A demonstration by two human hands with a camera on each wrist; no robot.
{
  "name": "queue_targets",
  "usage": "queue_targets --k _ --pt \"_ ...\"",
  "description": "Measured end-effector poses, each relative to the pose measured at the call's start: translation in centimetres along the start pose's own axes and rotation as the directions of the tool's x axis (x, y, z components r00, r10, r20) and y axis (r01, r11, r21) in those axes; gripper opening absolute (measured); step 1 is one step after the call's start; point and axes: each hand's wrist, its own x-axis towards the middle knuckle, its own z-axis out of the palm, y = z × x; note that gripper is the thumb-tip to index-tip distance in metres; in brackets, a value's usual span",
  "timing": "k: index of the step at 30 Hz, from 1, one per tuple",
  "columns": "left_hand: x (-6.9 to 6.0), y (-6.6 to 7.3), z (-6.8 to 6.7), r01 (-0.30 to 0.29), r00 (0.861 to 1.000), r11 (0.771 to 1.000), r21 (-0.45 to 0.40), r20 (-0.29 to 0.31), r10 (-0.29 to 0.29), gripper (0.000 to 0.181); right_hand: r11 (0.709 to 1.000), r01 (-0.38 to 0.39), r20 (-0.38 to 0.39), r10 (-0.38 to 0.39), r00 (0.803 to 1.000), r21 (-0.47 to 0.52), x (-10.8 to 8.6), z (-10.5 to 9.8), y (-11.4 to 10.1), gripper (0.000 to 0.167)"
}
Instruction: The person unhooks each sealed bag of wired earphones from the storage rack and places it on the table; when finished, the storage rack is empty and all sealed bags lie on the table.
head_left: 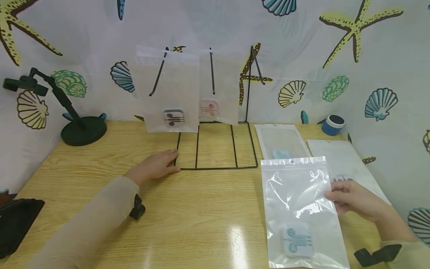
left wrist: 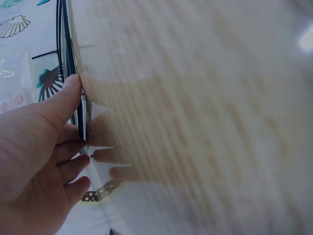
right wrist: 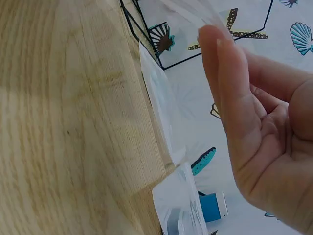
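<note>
My right hand (head_left: 356,200) pinches the right edge of a clear zip bag (head_left: 299,194) between thumb and fingers. Inside the bag, near its bottom, sits a square case of pale blue earphones (head_left: 297,240). The right wrist view shows the same hand (right wrist: 259,122) with the bag's film (right wrist: 195,10) at its fingertips. My left hand (head_left: 152,166) holds the left front corner of a black wire display rack (head_left: 218,169), thumb and fingers on either side of the wire. Two bags of earphones, a front one (head_left: 174,86) and one behind it (head_left: 223,82), hang on the rack's hooks.
Two more bags lie on the table's right, one by the rack (head_left: 279,138) and one partly behind my right hand (head_left: 336,153). Behind them stands a blue-and-white jar (head_left: 332,125). On the left are a dark stand (head_left: 84,130) and a black tray-like object (head_left: 20,224).
</note>
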Motion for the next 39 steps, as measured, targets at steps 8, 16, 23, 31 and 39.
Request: queue_targets --k 8,16,23,31,39 --pt "0.3 -0.7 0.5 -0.025 1.000 1.000 0.006 -0.011 0.025 0.069 0.988 -0.123 -0.012 0.122 0.992 -0.094 -0.5 -0.9 0.6 0.019" --pt "0.4 -0.7 0.4 -0.007 1.000 1.000 0.002 -0.008 0.007 0.069 0.958 -0.196 -0.029 0.194 0.981 -0.210 -0.5 -0.7 1.6 0.023" --pt "0.4 -0.5 0.3 -0.008 1.000 1.000 0.006 -0.007 0.008 0.069 0.939 -0.227 -0.080 0.214 0.974 -0.260 0.0 -0.5 2.3 0.026" --pt "0.5 -0.8 0.4 -0.009 1.000 1.000 0.005 -0.008 0.009 0.070 0.874 -0.327 -0.188 0.275 0.943 -0.360 0.6 0.1 2.2 0.024" --pt "0.4 -0.6 0.3 -0.003 1.000 1.000 0.000 -0.001 0.003 0.070 0.833 -0.394 -0.272 0.305 0.913 -0.389 1.0 0.5 2.2 0.022"
